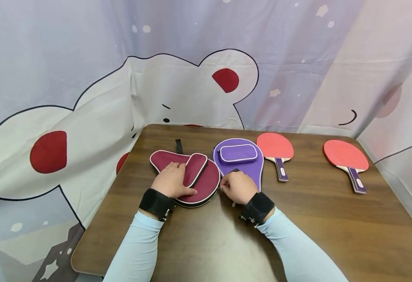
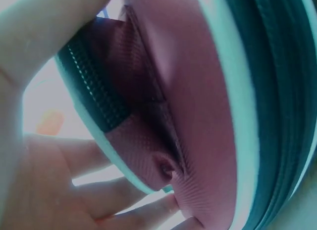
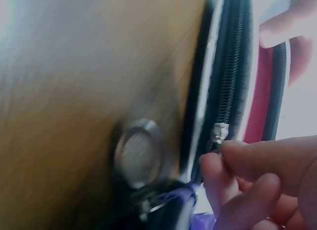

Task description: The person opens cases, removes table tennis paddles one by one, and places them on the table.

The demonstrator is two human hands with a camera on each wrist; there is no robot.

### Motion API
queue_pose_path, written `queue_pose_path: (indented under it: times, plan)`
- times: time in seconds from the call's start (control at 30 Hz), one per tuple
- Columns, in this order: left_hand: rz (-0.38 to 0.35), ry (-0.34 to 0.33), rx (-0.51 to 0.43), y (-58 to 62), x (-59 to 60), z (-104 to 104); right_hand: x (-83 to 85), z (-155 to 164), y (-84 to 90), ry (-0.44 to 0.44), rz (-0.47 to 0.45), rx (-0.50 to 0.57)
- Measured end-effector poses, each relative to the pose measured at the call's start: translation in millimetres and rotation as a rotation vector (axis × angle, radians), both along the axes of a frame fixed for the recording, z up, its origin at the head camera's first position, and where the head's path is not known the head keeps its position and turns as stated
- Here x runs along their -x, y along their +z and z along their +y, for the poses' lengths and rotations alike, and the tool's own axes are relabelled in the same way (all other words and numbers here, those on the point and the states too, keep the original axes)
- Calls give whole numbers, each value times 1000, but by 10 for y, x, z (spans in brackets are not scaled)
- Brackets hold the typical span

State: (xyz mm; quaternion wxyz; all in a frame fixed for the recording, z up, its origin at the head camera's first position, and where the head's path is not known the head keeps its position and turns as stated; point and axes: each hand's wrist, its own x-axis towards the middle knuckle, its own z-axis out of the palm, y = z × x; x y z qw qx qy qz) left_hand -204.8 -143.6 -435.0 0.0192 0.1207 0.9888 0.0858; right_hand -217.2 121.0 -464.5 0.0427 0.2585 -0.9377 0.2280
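Observation:
A maroon paddle case (image 1: 202, 184) with white piping lies on the brown table (image 1: 326, 227). My left hand (image 1: 172, 181) lies flat on top of it, fingers spread beside its raised pocket (image 1: 196, 168). In the left wrist view the maroon case (image 2: 198, 116) fills the frame beside my fingers (image 2: 59, 190). My right hand (image 1: 237, 187) is at the case's right edge. In the right wrist view its fingertips (image 3: 233, 161) pinch the small metal zipper pull (image 3: 219, 133) on the black zipper (image 3: 230, 81).
A purple paddle case (image 1: 241, 164) lies just right of the maroon one. Two red paddles with purple handles lie further right, one (image 1: 276, 149) near the purple case and one (image 1: 347, 156) near the table's right edge. Printed curtain surrounds the table.

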Motion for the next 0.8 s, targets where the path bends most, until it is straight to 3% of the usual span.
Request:
queue_pose_path:
  times: [0.23, 0.63, 0.8]
  plan:
    - [34, 39, 33, 20, -32, -2, 43, 15, -48, -49, 35, 9]
    - [22, 54, 61, 32, 15, 18, 2, 21, -20, 163, -32, 77]
    - [12, 42, 79, 62, 45, 52, 121, 111, -189, 156, 54, 112]
